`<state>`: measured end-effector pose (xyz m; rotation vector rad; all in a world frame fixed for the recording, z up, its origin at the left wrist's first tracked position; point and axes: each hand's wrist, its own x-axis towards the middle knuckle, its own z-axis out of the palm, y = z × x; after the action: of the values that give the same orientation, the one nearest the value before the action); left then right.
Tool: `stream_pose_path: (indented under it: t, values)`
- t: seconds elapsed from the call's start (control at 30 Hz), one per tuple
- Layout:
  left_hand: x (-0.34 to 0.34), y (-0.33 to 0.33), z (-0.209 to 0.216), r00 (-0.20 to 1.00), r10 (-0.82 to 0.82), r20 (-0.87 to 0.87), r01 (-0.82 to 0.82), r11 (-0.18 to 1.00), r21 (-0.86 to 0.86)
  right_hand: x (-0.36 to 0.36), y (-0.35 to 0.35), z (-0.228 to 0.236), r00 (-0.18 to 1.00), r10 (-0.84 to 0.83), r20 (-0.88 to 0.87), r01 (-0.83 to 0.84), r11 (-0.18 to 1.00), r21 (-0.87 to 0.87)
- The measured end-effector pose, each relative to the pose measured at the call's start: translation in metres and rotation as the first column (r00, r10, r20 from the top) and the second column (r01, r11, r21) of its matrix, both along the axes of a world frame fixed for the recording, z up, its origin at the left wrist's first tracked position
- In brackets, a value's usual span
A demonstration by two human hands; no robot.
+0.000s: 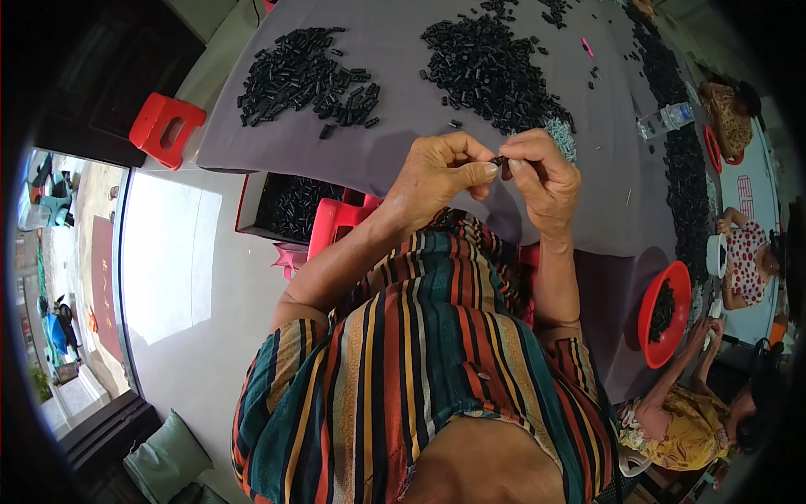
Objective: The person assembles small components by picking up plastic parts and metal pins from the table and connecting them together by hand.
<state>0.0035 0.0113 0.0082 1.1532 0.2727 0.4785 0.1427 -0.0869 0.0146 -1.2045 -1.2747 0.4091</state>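
Note:
My left hand (449, 175) and my right hand (541, 178) meet above the near edge of the grey-covered table (378, 151). Between their fingertips is a small black cylindrical piece (500, 160), pinched from both sides and mostly covered by the fingers. Just beyond my hands lies a large heap of short black cylinders (483, 71), with a small pile of pale blue-green pieces (561, 139) at its near right end. Another heap of black cylinders (302, 76) spreads over the table to the left.
A box of black pieces (294, 206) and a red stool (332, 223) stand below the table edge. At right are a red basin (667, 315), a clear plastic bottle (666, 120) and a long row of black pieces (687, 185). Other people (684, 424) sit along that side.

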Motion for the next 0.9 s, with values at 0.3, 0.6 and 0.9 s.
stream_pose_path:
  t: [0.3, 0.6, 0.9]
  values:
    - [0.001, -0.003, -0.002, 0.989, 0.146, 0.01, -0.143, 0.951, 0.274, -0.003, -0.001, 0.006, 0.971, -0.055, 0.232, 0.044, 0.997, 0.056]
    - [0.002, -0.005, -0.005, 0.961, 0.277, 0.022, -0.238, 0.78, 0.578, -0.001, -0.001, 0.003, 0.957, -0.028, 0.289, 0.023, 1.0, 0.02]
    - [0.003, -0.004, -0.005, 0.972, 0.228, -0.058, -0.162, 0.829, 0.536, 0.008, 0.0, -0.001, 0.983, 0.04, 0.181, -0.033, 0.999, -0.043]
